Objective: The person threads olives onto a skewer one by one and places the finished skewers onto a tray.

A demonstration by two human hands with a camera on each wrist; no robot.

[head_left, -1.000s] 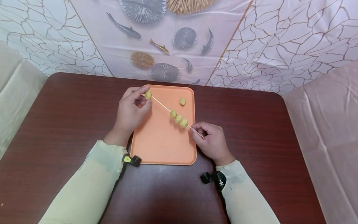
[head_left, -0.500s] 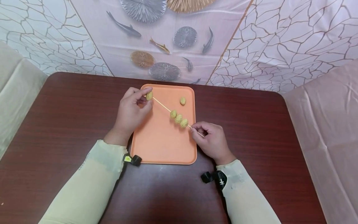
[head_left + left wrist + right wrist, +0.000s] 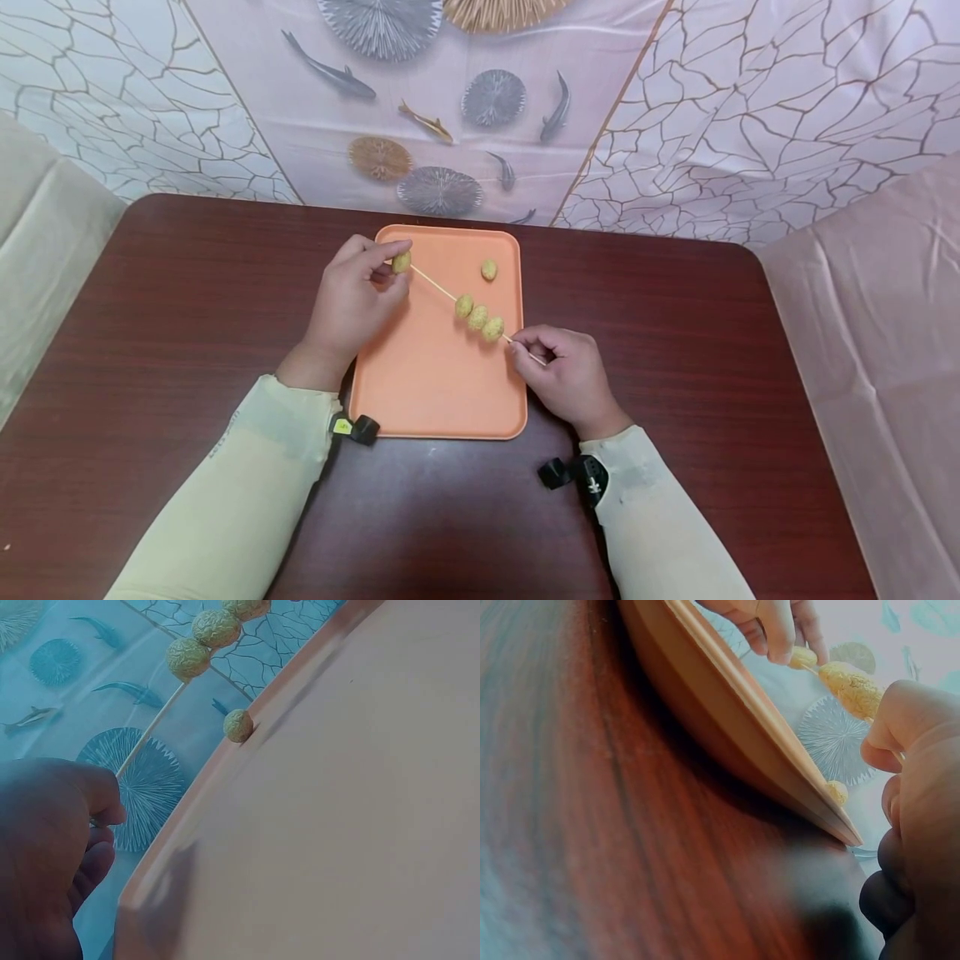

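My left hand [image 3: 355, 287] pinches a wrinkled, yellow-green ball [image 3: 402, 262] between thumb and fingers, at the far left end of a thin wooden skewer [image 3: 432, 282]. Three similar balls [image 3: 477, 317] sit close together on the skewer's right part. Beyond them my right hand [image 3: 564, 369] grips the skewer's near end with thumb and curled fingers. The skewer slants over an orange tray [image 3: 435, 392]. In the left wrist view the pinched ball is hidden behind the hand [image 3: 45, 847], while the right wrist view shows it [image 3: 802, 658] at the fingertips.
One loose ball [image 3: 489, 270] lies in the tray's far right part. The tray rests on a dark red-brown table [image 3: 675, 333], near its back edge. Patterned cloth [image 3: 465, 125] hangs behind the table, and plain cloth [image 3: 877, 333] hangs on the right.
My left hand and the ball in it have shifted slightly right and toward me along the skewer. The right hand, the three skewered balls and the loose one stay put.
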